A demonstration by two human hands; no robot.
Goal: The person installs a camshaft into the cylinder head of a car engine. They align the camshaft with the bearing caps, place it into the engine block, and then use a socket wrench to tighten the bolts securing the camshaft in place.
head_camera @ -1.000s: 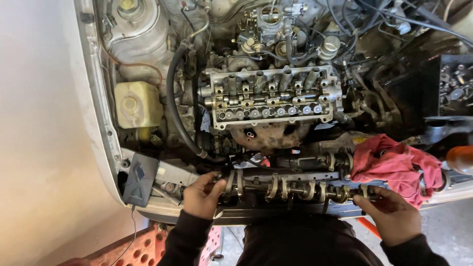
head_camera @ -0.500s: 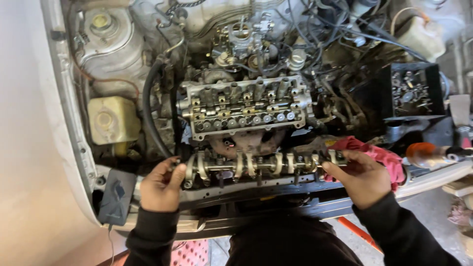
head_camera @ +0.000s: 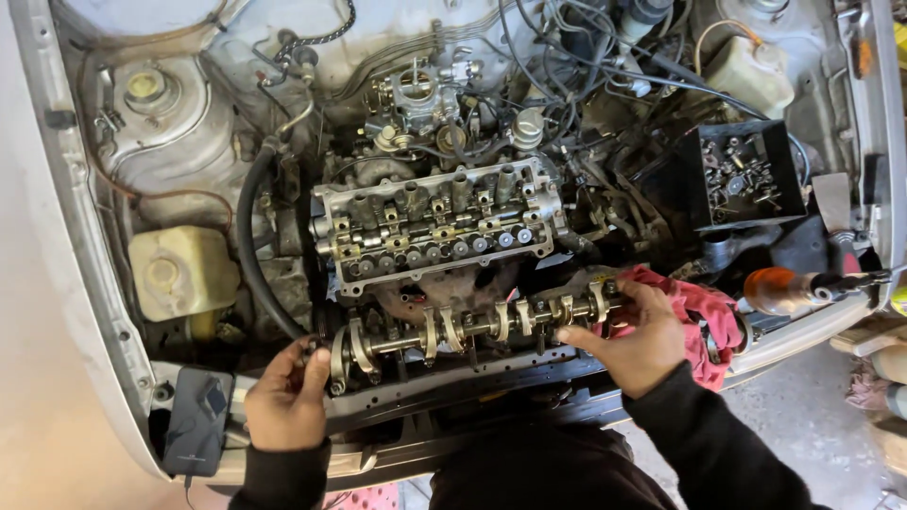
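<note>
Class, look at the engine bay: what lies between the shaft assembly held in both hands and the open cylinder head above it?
In the head view, between the shaft assembly and the cylinder head lies only a rusty, grimy stretch of engine, likely the manifold area; details are too dark to tell.

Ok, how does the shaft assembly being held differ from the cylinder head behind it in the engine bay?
The rocker shaft assembly is a long, narrow rod with arms spaced along it; the cylinder head is a broad, blocky casting. The shaft assembly is held up at its ends by the left hand and right hand; the head sits in the engine bay, untouched. Both are grimy grey metal and run the same way.
</note>
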